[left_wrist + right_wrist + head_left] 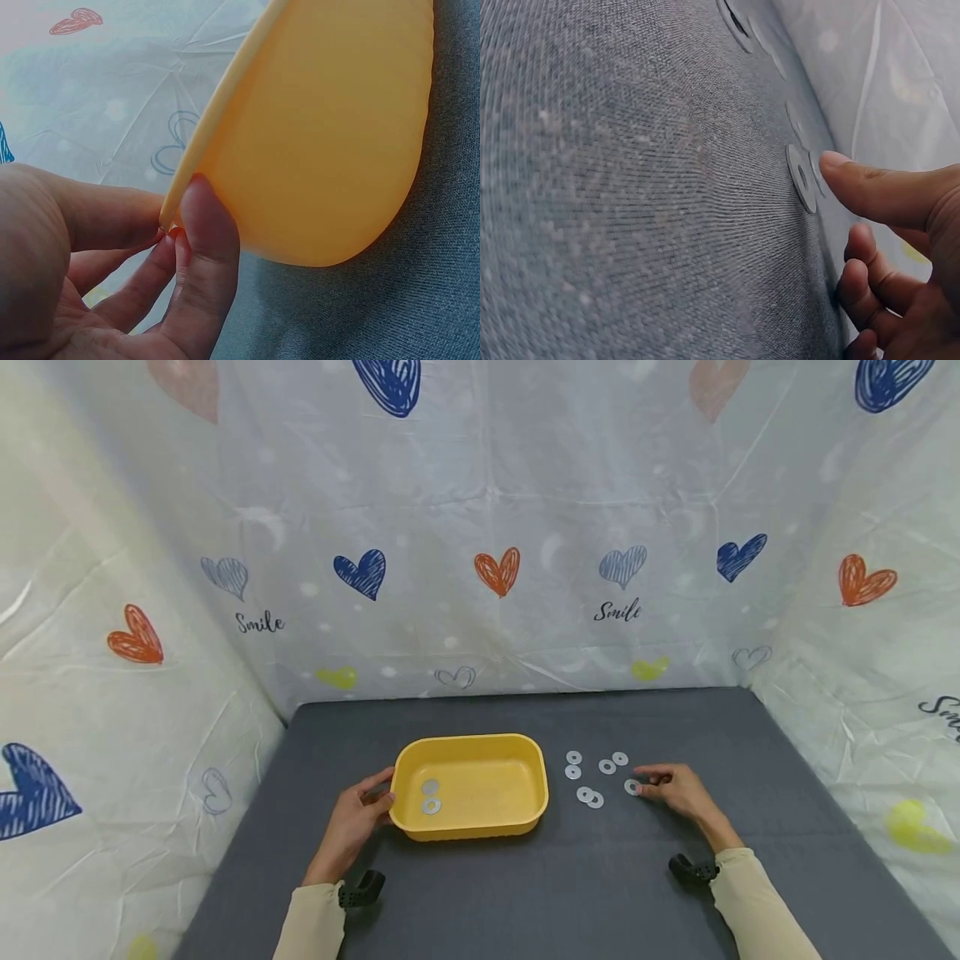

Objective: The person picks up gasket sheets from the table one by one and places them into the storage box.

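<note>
A yellow plastic basin (471,837) stands on the table, its left rim pinched between the thumb and fingers of my left hand (352,827). In the left wrist view, the thumb (210,225) presses against the basin's wall (330,150). Two flat metal washers (431,807) lie inside the basin at its left. My right hand (678,792) hovers low at the right, thumb and forefinger apart beside a washer (627,786) on the cloth. In the right wrist view, that hand (900,247) holds nothing, and a washer (796,180) lies flat near the thumb tip.
Several loose washers (607,767) lie between the basin and my right hand, two of them overlapping (584,794). Dark grey cloth (510,893) covers the table. A heart-patterned curtain (435,627) hangs behind and at both sides.
</note>
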A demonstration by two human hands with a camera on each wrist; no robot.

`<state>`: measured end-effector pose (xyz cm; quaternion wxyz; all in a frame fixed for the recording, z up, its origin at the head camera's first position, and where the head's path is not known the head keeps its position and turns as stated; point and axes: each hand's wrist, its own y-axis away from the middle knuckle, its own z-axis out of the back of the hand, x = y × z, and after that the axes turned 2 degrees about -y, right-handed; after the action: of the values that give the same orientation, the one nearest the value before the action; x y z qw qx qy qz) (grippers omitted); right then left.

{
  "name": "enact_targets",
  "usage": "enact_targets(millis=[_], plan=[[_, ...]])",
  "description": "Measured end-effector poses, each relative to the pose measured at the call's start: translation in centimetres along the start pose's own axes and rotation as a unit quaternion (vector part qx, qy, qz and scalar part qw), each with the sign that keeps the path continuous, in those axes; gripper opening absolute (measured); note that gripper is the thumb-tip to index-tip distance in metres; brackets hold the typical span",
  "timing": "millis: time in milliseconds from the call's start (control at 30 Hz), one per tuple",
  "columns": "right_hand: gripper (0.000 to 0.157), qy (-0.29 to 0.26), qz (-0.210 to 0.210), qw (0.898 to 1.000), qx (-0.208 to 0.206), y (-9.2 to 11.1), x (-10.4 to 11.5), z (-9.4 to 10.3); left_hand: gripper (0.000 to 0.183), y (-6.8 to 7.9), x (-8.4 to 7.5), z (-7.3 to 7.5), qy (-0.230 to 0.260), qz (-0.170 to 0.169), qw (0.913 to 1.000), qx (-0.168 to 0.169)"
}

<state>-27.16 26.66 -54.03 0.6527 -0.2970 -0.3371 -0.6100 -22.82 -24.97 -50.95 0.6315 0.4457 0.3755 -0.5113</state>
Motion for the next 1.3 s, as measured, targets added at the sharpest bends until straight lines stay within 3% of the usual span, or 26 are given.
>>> enact_targets(millis=[833,1100,1300], plan=[[0.023,0.045,-0.017,0.999,-0.012,0.1,-0.1,-0.56,0.052,0.08,0.25,-0.62,0.002,0.012,0.9999,0.007],[0.022,0.046,-0.008,0.998,-0.051,-0.2,0.22,-0.36,0.052,-0.35,0.03,-0.53,0.003,-0.003,1.0,0.008],[0.024,0.045,-0.009,0.997,-0.054,0.1,0.2,-0.79,0.052,-0.39,-0.06,-0.29,-0.007,0.009,0.9999,0.004]])
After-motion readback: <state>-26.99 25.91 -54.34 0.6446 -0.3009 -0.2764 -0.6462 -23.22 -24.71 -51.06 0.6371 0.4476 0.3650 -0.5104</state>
